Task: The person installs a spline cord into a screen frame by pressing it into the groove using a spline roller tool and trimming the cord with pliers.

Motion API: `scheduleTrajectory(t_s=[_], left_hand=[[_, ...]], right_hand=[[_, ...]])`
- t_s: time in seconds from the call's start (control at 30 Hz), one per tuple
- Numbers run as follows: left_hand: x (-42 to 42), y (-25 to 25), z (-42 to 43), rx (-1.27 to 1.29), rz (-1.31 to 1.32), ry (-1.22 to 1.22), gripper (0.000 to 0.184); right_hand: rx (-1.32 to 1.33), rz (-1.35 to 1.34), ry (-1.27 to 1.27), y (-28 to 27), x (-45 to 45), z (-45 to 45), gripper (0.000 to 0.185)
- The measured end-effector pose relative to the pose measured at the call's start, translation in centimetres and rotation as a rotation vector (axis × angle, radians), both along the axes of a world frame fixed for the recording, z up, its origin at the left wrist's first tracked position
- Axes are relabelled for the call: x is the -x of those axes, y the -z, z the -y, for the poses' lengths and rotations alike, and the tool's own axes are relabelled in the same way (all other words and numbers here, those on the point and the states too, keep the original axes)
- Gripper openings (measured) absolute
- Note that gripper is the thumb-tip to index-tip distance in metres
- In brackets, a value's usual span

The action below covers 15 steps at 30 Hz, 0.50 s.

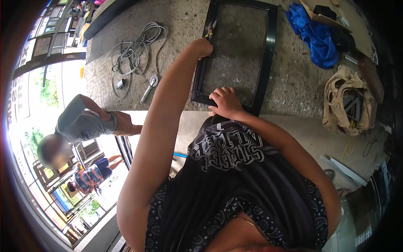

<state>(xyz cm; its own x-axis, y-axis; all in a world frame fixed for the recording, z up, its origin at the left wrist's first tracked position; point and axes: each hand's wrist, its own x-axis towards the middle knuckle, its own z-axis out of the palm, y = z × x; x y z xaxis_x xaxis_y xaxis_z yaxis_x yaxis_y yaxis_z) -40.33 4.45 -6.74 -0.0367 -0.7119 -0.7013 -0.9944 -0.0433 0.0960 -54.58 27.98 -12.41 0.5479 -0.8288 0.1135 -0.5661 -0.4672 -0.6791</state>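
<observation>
A black rectangular frame (pixel 270 40) with a dark mesh panel (pixel 237 54) lies on the worn table. At its upper left side, my left hand (pixel 203 48) is closed round the yellow handles of pliers (pixel 210 29), whose open jaws point up along the frame's side. My right hand (pixel 226 102) rests on the near edge of the frame, fingers spread over the corner of the mesh, thumb at the rim. It holds nothing that I can see.
Left on the table (pixel 176 17) are a coiled grey cable (pixel 135 54) and a small roller tool (pixel 150 86). Blue cloth (pixel 312 38), a cardboard box (pixel 325 17) and a beige tool bag (pixel 336 101) are at the right. Two people stand beyond the table's left end.
</observation>
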Motion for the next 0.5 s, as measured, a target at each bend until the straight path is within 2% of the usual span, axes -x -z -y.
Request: scheduleTrajectory(t_s=[0.07, 0.13, 0.27, 0.37, 0.47, 0.5], left_hand=[[-1.3, 5.1, 1.5, 0.040, 0.131, 0.227, 0.041], [-0.2, 4.2, 1.4, 0.042, 0.202, 0.370, 0.031], [1.1, 3.3, 2.8, -0.169, 0.295, 0.463, 0.018], [0.2, 4.5, 2.7, 0.062, 0.351, 0.448, 0.025], [1.2, 0.9, 1.9, -0.055, 0.356, 0.462, 0.035], [1.0, 1.8, 1.8, -0.042, 0.367, 0.471, 0.037]], right_hand=[[0.004, 0.002, 0.004, -0.1, 0.0, -0.1, 0.037], [0.021, 0.014, 0.012, 0.1, 0.0, -0.1, 0.037], [0.028, 0.024, 0.019, 0.1, 0.1, -0.2, 0.038], [0.035, 0.035, 0.021, 0.2, 0.0, -0.2, 0.037], [0.016, 0.008, 0.003, 0.1, 0.1, -0.1, 0.037], [0.017, 0.018, 0.007, 0.2, 0.1, -0.1, 0.037]])
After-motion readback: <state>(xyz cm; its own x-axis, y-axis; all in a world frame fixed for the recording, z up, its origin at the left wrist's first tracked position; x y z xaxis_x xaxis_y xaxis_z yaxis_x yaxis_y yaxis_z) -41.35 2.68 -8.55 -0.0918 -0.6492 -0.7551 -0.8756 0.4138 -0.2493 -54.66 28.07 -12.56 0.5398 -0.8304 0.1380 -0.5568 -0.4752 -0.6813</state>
